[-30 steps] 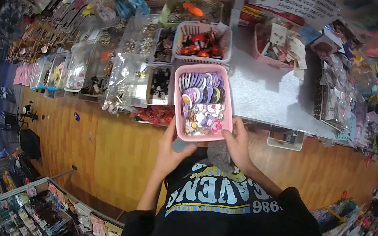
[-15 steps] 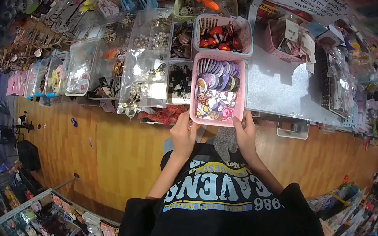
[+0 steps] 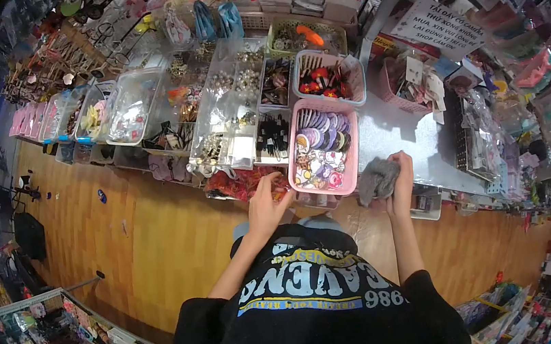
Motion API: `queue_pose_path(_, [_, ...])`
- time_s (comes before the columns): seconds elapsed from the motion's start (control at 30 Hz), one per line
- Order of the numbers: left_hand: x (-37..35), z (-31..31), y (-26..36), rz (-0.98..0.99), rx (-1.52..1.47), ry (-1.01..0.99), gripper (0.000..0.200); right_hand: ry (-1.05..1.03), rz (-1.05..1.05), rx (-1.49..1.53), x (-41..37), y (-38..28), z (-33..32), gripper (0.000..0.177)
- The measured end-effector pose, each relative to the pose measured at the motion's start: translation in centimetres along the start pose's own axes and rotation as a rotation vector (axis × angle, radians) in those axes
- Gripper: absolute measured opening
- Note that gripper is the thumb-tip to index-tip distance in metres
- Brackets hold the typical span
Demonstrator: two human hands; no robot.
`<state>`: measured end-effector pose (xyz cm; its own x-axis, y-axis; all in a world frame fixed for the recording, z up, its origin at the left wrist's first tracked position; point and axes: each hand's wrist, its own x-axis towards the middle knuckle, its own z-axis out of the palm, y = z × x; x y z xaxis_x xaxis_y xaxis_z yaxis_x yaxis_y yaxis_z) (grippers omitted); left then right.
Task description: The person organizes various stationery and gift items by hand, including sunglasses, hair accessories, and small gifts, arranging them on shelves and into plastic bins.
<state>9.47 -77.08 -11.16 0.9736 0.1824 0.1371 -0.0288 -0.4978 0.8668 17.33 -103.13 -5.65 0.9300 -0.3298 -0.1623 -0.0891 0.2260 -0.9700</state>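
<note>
A pink basket (image 3: 295, 163) of round badges and cartoon-character pieces sits at the front edge of the counter. Just off its near left corner is my left hand (image 3: 268, 207), holding nothing, thumb and fingers apart. To the right of the basket, my right hand (image 3: 401, 187) grips a crumpled grey cloth (image 3: 378, 180), which hangs by the counter's front edge. Behind the pink basket stands a light blue basket (image 3: 357, 93) with red, yellow-starred items in it.
Clear trays of hair accessories (image 3: 217, 120) line the counter to the left. On the right, a bare grey metal top (image 3: 380, 131) carries another pink basket (image 3: 393, 97) with cards. A printed sign (image 3: 440, 28) leans behind it. Wooden flooring (image 3: 167, 240) runs below.
Both hands have let go of the pink basket, which now rests at the counter edge. My right hand has moved right, lifting the grey cloth away from my body.
</note>
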Motion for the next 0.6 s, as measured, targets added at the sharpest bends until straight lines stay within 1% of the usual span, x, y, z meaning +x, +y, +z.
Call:
queue_pose_path(0.03, [0.0,0.0,-0.2,-0.001,0.0,0.001,0.044,0.045,0.072,0.12,0.8,0.2,-0.3,0.018])
queue_pose_path(0.07, [0.0,-0.2,-0.4,-0.084,0.034,-0.101,0.039,0.041,0.078,0.12,1.3,-0.2,-0.9,0.018])
queue_pose_path(0.1, [-0.1,-0.4,-0.7,-0.169,0.07,-0.204,0.035,0.058,0.222,0.257,1.1,-2.4,-0.3,0.021])
queue_pose_path(0.13, [-0.4,-0.5,-1.0,-0.176,0.076,-0.203,0.035,0.075,0.364,0.395,0.9,-3.5,-0.3,0.024])
queue_pose_path(0.2, [-0.7,0.0,-1.4,-0.275,-0.332,-0.154,0.028,0.032,0.239,0.445,4.0,-1.2,-4.8,0.028])
queue_pose_path(0.23, [-1.0,0.9,-3.1,-0.446,-0.712,-0.143,0.033,0.008,0.183,0.37,5.5,-0.6,-6.6,0.028])
queue_pose_path(0.27, [-1.1,1.2,-3.2,-0.45,-0.713,-0.132,0.033,0.158,0.073,0.295,6.8,0.1,-8.0,0.028])
queue_pose_path(0.33, [-0.8,1.8,-2.7,-1.008,-1.751,0.092,0.046,0.324,-0.091,0.016,6.8,-0.2,-8.2,0.025])
queue_pose_path(0.37, [-0.7,2.4,-2.0,-1.057,-1.772,0.084,0.068,0.312,-0.084,0.012,7.2,0.4,-8.8,0.025])
queue_pose_path(0.4, [-0.6,2.6,-0.8,-1.052,-1.773,0.096,0.068,0.333,-0.174,-0.026,8.0,1.6,-9.5,0.025])
queue_pose_path(0.43, [-0.4,2.8,0.7,-1.035,-1.849,0.033,0.069,0.356,-0.263,-0.064,8.2,1.9,-9.4,0.024])
queue_pose_path(0.47, [-0.4,3.2,1.7,-1.018,-1.925,-0.032,0.071,0.352,-0.26,-0.065,8.2,2.3,-9.5,0.024])
queue_pose_path(0.53, [-0.3,3.9,2.2,-1.015,-1.982,-0.058,0.072,0.394,-0.33,-0.312,7.1,2.2,-8.6,0.023])
queue_pose_path(0.57, [-0.1,4.2,2.1,-0.926,-2.017,-0.084,0.074,0.336,-0.393,-0.37,7.7,3.3,-9.5,0.026])
queue_pose_path(0.6, [0.0,4.5,2.1,-0.836,-2.048,-0.114,0.075,0.338,-0.391,-0.369,7.6,3.3,-9.5,0.026])
